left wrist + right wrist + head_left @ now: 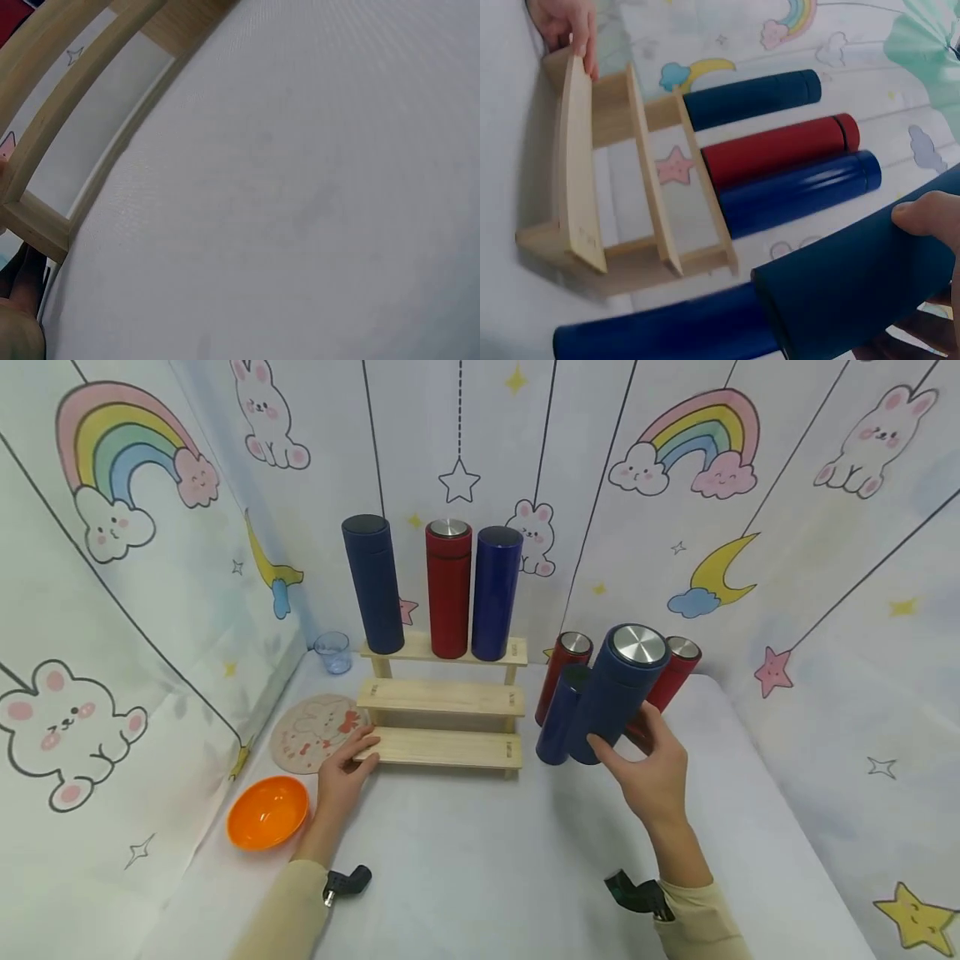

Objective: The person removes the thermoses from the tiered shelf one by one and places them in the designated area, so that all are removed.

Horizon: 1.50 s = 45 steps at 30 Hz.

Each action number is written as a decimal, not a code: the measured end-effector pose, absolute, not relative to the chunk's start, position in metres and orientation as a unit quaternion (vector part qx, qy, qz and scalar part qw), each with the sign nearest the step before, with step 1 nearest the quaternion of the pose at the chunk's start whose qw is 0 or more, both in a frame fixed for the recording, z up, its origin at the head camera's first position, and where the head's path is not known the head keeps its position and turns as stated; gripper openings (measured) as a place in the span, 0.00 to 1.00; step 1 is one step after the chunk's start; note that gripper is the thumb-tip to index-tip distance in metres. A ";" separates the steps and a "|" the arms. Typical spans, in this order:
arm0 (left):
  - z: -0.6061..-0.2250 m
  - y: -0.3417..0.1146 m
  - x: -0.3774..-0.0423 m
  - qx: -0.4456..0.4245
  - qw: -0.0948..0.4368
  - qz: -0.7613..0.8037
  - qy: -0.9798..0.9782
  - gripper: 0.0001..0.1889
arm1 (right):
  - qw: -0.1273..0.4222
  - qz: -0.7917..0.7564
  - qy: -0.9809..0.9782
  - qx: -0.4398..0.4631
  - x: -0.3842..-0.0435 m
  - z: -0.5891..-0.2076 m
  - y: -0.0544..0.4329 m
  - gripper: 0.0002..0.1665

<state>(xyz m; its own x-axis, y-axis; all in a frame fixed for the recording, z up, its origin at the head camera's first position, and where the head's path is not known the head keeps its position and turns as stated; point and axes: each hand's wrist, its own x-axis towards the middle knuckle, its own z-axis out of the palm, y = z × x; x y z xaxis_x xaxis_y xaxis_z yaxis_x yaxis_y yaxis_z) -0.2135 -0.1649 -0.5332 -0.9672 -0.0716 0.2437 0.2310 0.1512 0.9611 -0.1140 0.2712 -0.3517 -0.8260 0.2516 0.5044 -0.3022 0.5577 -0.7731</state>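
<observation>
My right hand [652,772] grips the lower part of a dark teal-blue thermos [618,693] with a silver lid. The thermos leans to the right, in front of a blue thermos [562,714] and two red thermoses, one at the left [562,672] and one at the right [678,664]. Its thumb [922,214] lies along the body in the right wrist view. My left hand [345,772] holds the left end of the lowest board of a three-step wooden rack [442,747]. On the top step stand a dark blue thermos [372,585], a red one [448,593] and a glossy blue one [497,597].
An orange bowl [258,831] sits left of my left forearm. Behind it lies a round pinkish mat [303,735] with a bunny print, and a small clear blue cup [333,656] stands farther back. A printed cloth backdrop [585,435] encloses the white table [480,868].
</observation>
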 end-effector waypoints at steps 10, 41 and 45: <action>-0.526 -0.175 -0.208 -0.055 0.124 -0.635 -0.761 0.17 | 0.311 0.467 -0.828 -0.009 -0.108 -0.363 0.298 0.39; -0.528 -0.157 -0.212 -0.065 0.131 -0.644 -0.751 0.15 | 0.276 0.472 -0.836 -0.048 -0.161 -0.452 0.356 0.39; -0.532 -0.157 -0.210 -0.058 0.130 -0.638 -0.757 0.15 | 0.268 0.487 -0.829 -0.057 -0.164 -0.469 0.357 0.39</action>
<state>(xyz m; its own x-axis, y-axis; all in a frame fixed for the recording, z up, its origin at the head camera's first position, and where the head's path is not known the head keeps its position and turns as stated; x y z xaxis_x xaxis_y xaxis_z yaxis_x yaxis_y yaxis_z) -0.2097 -0.1571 -0.5317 -0.9596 -0.0781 0.2705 0.2533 0.1796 0.9506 -0.1639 0.3573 -0.4687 -0.8502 0.3551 0.3888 -0.1669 0.5187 -0.8385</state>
